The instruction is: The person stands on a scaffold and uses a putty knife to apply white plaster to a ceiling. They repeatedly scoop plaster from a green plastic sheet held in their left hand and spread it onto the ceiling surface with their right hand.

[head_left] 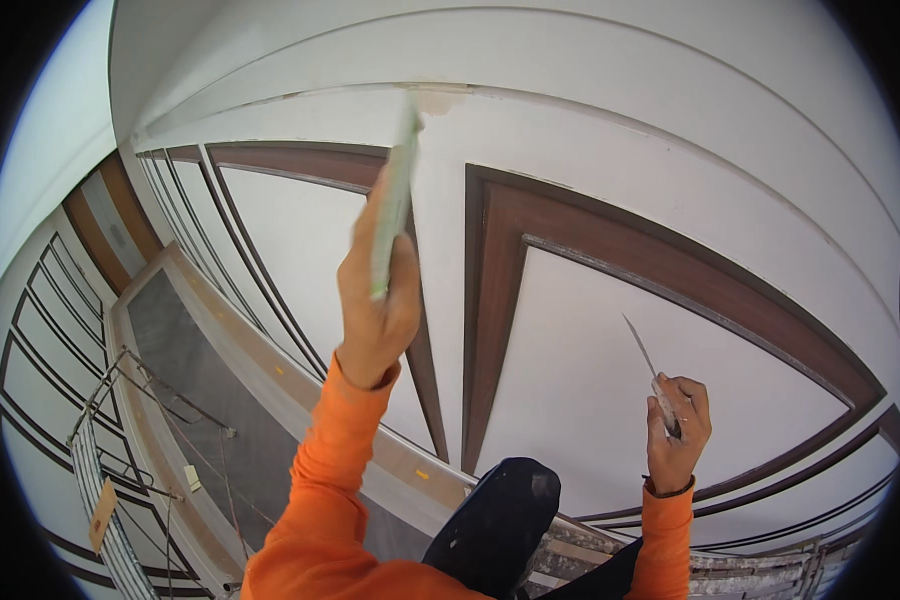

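A pale green flat tool (398, 195), blurred, stands in the upper middle of the frame, grasped low in the fingers of the left hand (372, 312), its upper end near a beige patch (436, 100) on the white wall (570, 130). At right of the frame, the right hand (682, 432) grips a thin-bladed scraper (659, 385), blade reaching up-left beyond its fingers, before a brown-framed white panel (580, 390).

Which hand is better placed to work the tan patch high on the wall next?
Probably the left hand: its raised, blurred pale-green tool appears beside the tan patch. The right hand is lower, holding a thin-bladed tool before the white panel.
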`<state>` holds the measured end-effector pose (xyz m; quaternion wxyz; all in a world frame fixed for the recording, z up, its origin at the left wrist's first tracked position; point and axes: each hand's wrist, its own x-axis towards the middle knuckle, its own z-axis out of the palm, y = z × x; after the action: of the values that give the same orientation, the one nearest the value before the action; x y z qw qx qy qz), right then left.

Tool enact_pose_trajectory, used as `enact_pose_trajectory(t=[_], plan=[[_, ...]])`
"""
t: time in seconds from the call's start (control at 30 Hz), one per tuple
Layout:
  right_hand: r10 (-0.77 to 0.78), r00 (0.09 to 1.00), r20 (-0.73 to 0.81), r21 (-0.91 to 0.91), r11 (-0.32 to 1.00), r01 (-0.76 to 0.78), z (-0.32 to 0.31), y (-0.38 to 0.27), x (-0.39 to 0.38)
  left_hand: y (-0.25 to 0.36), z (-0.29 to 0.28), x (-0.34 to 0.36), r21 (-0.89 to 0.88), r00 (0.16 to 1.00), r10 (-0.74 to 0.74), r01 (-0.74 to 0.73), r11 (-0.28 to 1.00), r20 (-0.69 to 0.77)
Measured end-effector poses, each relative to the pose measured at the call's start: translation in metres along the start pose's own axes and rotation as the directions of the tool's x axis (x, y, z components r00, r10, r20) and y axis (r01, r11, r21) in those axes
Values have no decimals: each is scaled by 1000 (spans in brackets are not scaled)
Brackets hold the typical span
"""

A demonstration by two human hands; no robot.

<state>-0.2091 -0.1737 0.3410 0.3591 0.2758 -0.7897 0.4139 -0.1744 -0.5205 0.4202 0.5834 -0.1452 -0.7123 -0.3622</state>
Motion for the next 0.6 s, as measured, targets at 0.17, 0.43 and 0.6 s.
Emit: enact_pose_trajectory(t=[0.17, 0.43, 0.6], plan=[[58, 997, -52, 57, 997, -55, 2, 14, -24, -45, 33, 56, 484, 911, 301, -407, 775, 283], [128, 987, -96, 74, 990, -121, -5, 20, -36, -101, 64, 56, 557, 921, 280, -387, 735, 271], [143, 983, -114, 62, 989, -137, -11, 26, -43, -114, 71, 57, 575, 917, 292, -398, 715, 272]])
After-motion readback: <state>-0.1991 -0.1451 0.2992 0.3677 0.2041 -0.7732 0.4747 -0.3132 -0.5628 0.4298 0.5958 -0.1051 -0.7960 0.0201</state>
